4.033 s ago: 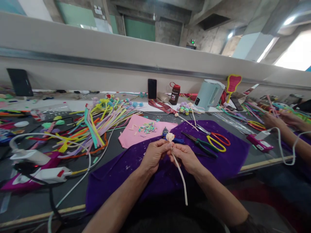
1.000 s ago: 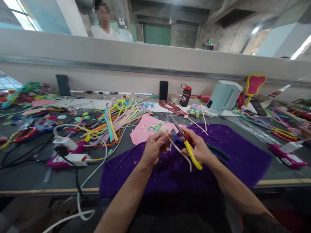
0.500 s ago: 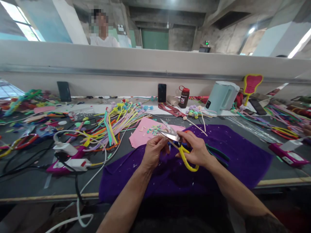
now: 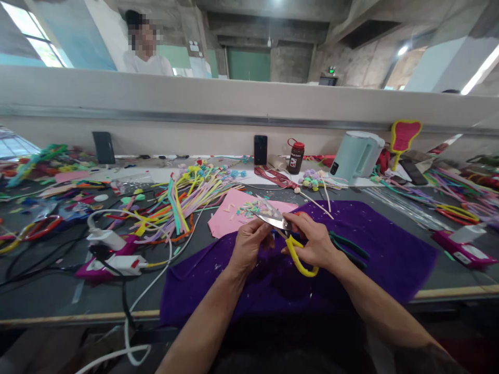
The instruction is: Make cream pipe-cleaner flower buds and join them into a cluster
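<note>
Over the rumpled purple velvet cloth [image 4: 374, 249] spread on the dark grey desk [image 4: 58, 291], both hands are kept close together. The yellow-handled steel scissors [image 4: 290, 239] are gripped by the right hand [image 4: 314, 241], fingers closed through the loops, with the blades parted and pointed left toward the other hand. The left hand [image 4: 249, 244] is curled shut around something small right at the blade tips; what's pinched there is mostly hidden by the fingers, so it can't really be made out beyond a thin pale bit.

Just past the left grip, a pink felt sheet [image 4: 230, 215] scattered with tiny pastel clippings is laid flat. Further left of it, a messy heap of multicoloured pipe cleaners [image 4: 183, 200] is spread out. To the right of the right grip, green-handled pliers [image 4: 349, 246] are left lying on the cloth. Way beyond both hands, by the wall, a black phone [image 4: 260, 149], a dark bottle with a red cap [image 4: 295, 156] and a pale mint electric kettle [image 4: 356, 156] are lined up.

Handling-wise: the scissors look stiff and solid, best held by the loops as they are now. The pinched piece is judged to be light, soft and bendy, so it's best held close to the cut line.
</note>
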